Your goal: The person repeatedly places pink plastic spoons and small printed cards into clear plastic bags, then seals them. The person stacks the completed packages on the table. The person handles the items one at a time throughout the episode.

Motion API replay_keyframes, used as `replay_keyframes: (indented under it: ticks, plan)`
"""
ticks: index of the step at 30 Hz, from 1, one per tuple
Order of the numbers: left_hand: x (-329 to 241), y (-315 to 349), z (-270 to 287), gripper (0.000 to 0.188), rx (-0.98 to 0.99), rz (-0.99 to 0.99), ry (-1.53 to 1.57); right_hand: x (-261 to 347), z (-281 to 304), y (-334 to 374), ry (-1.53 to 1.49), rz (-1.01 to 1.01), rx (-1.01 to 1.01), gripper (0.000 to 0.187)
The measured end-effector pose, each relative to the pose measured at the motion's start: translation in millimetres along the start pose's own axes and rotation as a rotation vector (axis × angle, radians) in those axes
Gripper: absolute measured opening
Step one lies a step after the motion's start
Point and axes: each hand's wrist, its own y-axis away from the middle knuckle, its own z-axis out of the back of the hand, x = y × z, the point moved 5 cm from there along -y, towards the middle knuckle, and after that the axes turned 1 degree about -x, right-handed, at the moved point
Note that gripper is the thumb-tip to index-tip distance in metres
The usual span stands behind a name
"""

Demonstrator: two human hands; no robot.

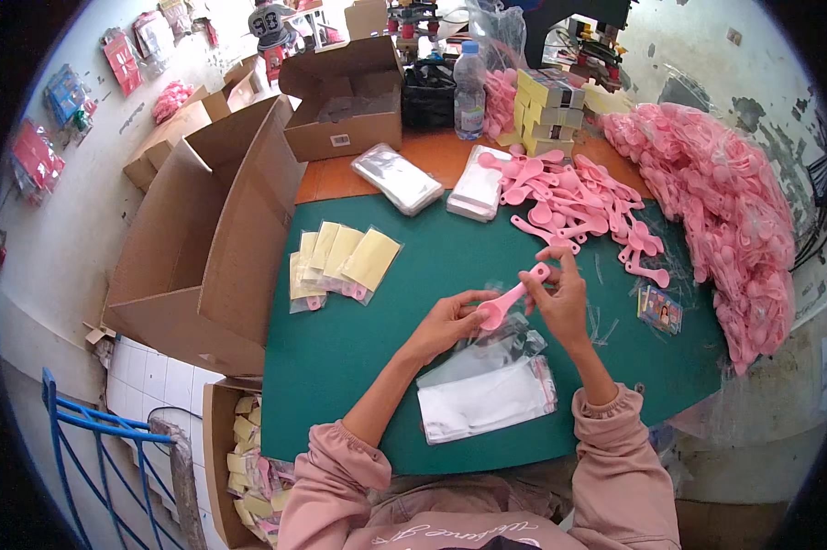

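Observation:
A pink plastic measuring spoon (511, 299) is held slantwise over the green tabletop (358, 394). My left hand (448, 323) has its fingers closed at the bowl end, and my right hand (563, 302) pinches the handle near its hole. Just below the hands lie clear plastic bags (487, 403), some looking white in a stack. A loose heap of pink spoons (569, 202) spreads beyond my right hand. To the left, several packed bags (368, 259) with pale yellow cards and pink pieces overlap in a fan.
Two bundles of clear bags, one white-looking (476, 188) and one tilted (398, 179), lie at the back. Bagged pink spoons (707, 202) pile up at right, near small picture cards (660, 310). A large cardboard box (235, 238) flanks the left edge; another box (214, 440) holds packed bags.

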Motion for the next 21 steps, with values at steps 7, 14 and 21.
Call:
replay_keyframes:
  ticks: [7,14,21]
  plan:
    - [-7,3,-6,0.037,0.002,-0.044,0.062,-9,1,-3,0.023,-0.029,0.064,0.03]
    - [0,5,-2,0.039,0.141,0.079,-0.02,-6,2,-2,0.025,-0.009,0.035,0.028]
    - [-16,9,-15,0.039,0.106,0.023,0.177,-8,-18,6,0.114,0.083,0.219,0.015]
